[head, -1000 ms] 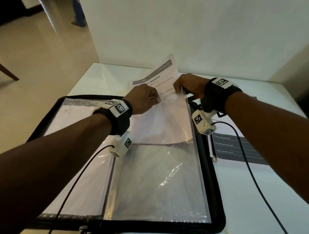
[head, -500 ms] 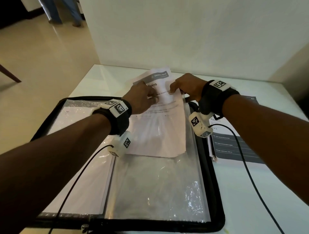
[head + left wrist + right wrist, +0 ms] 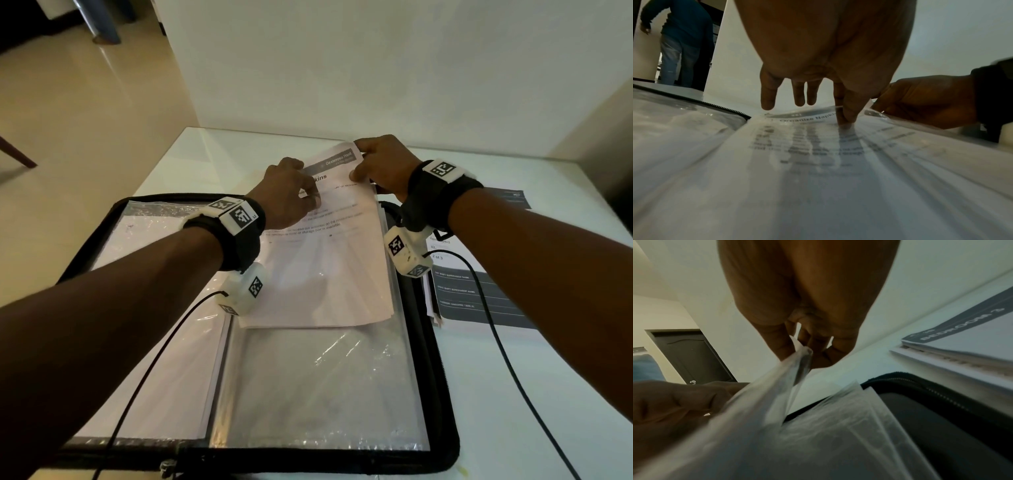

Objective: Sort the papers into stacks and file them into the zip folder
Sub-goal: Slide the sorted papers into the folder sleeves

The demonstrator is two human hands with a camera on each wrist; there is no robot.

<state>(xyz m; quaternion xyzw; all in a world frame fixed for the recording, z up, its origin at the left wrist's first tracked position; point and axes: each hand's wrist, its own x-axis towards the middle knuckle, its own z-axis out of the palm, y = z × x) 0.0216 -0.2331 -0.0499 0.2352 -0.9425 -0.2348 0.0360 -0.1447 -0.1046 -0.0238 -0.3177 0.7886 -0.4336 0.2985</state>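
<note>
Papers (image 3: 329,260) sit halfway into the folder's (image 3: 442,394) clear sleeve (image 3: 318,383). Right hand (image 3: 383,164) pinches their top corner, left hand (image 3: 291,192) pinches the sleeve mouth. Keep it open, edges square, and feed slowly so nothing buckles.

A white table (image 3: 513,394), dark door (image 3: 692,356), person in blue (image 3: 684,32)

I have both arms stretched forward. My left hand (image 3: 291,195) pinches with thumb and forefinger, other fingers hanging straight; my right hand (image 3: 383,168) pinches too, fingers curled.
</note>
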